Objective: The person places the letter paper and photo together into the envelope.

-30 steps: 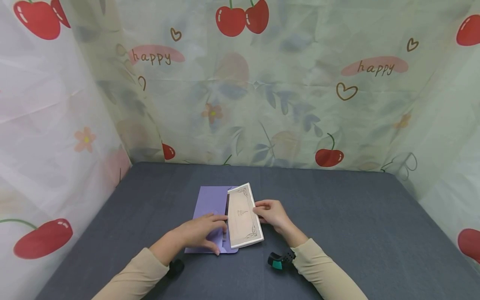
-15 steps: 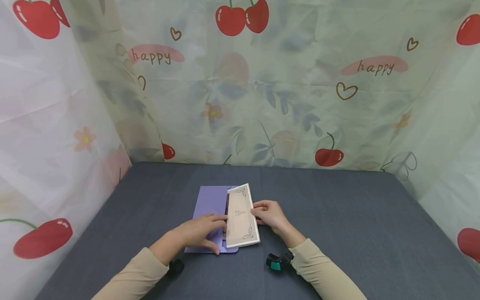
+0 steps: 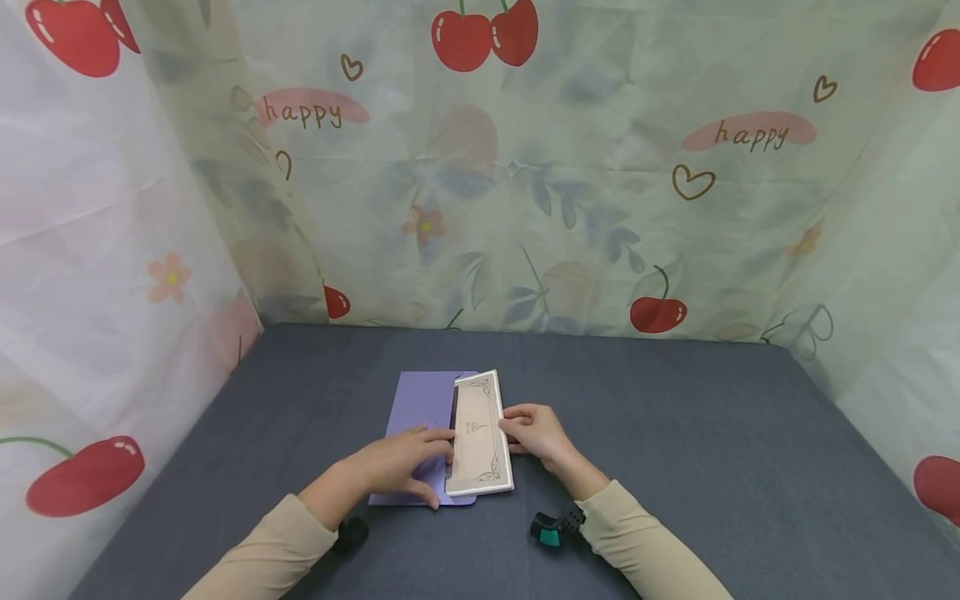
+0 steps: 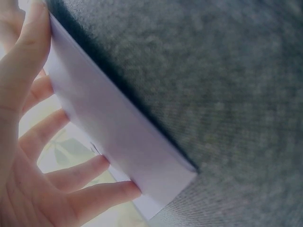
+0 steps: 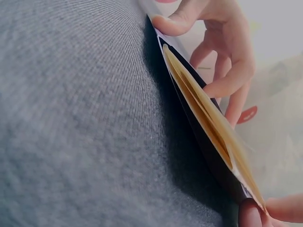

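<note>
A purple envelope lies on the table, its opening toward the right. Across it rests my left hand, fingers spread and fairly straight, thumb near the front edge; the left wrist view shows the fingertips pressing on the envelope. A beige folded card with white edges and scrollwork corners stands partly in the opening, its left part hidden by the envelope. My right hand pinches the card's right edge between thumb and fingers. Seen from the right wrist, the card's layers gape slightly at the near end.
Dark grey cloth covers the table. A printed curtain with cherries and flowers hangs behind and along both sides. A black and teal device is at the right wrist, and a dark one is at the left.
My right hand has moved the card slightly left, farther over the envelope, and the card has straightened a little. My left hand has stayed in place.
</note>
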`<state>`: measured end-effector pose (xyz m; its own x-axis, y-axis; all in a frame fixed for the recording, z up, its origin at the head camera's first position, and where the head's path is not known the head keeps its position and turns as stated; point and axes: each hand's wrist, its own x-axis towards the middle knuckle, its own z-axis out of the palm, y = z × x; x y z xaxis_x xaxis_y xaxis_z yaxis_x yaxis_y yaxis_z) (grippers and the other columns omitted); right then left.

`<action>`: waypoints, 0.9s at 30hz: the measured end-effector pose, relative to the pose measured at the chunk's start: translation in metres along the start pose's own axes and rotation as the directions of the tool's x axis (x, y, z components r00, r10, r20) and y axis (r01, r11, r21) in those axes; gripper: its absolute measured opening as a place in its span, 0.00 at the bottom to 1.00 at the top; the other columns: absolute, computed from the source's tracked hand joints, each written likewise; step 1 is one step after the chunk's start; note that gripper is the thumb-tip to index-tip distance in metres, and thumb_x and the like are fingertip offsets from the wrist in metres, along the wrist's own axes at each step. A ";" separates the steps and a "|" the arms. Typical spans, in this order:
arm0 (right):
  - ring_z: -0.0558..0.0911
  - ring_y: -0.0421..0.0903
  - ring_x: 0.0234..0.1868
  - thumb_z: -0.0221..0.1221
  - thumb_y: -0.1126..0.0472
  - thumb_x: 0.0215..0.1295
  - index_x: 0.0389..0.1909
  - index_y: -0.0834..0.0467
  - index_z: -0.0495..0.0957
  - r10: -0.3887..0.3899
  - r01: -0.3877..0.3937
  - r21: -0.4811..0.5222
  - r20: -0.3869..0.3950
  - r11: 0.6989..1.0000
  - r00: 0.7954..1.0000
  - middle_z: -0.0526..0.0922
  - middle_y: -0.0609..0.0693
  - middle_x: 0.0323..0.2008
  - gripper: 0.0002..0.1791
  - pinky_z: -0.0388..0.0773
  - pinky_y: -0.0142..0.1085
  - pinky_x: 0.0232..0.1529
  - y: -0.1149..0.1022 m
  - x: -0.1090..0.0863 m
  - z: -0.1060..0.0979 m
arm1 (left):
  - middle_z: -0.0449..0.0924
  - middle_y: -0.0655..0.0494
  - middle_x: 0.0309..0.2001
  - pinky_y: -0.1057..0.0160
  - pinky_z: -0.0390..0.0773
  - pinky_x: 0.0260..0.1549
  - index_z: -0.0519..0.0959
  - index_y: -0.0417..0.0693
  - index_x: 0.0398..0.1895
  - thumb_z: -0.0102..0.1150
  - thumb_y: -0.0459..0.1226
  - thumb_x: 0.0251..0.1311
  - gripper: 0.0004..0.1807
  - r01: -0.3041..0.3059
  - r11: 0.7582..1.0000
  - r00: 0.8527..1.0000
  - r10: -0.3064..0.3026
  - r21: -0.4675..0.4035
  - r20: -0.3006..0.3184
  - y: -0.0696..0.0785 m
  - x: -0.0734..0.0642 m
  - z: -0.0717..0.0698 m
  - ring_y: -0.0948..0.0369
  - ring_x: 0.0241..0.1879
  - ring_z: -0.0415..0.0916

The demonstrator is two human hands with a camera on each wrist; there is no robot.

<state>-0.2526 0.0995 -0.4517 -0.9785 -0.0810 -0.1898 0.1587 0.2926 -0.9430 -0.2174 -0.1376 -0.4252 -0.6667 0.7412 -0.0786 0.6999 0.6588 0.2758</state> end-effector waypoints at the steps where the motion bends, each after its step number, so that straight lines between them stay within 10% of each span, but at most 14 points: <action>1: 0.84 0.42 0.30 0.57 0.67 0.61 0.47 0.70 0.76 -0.002 0.002 -0.001 0.001 1.000 1.000 0.85 0.61 0.36 0.15 0.84 0.36 0.31 0.000 0.000 0.000 | 0.65 0.49 0.66 0.45 0.64 0.64 0.73 0.52 0.47 0.66 0.55 0.44 0.29 0.002 1.000 1.000 -0.002 -0.001 0.001 0.000 0.000 0.000 0.44 0.66 0.63; 27: 0.80 0.38 0.26 0.60 0.71 0.55 0.49 0.70 0.75 -0.076 0.076 -0.014 -0.043 0.997 0.996 0.81 0.57 0.33 0.19 0.84 0.33 0.29 -0.003 -0.009 0.011 | 0.66 0.48 0.66 0.44 0.65 0.63 0.73 0.51 0.46 0.66 0.55 0.44 0.28 -0.006 1.000 1.000 0.006 -0.009 -0.003 0.001 0.000 -0.002 0.43 0.64 0.64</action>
<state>-0.2431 0.0895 -0.4504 -0.9925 -0.0617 -0.1053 0.0823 0.2987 -0.9508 -0.2170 -0.1374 -0.4232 -0.6630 0.7449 -0.0746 0.7017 0.6531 0.2848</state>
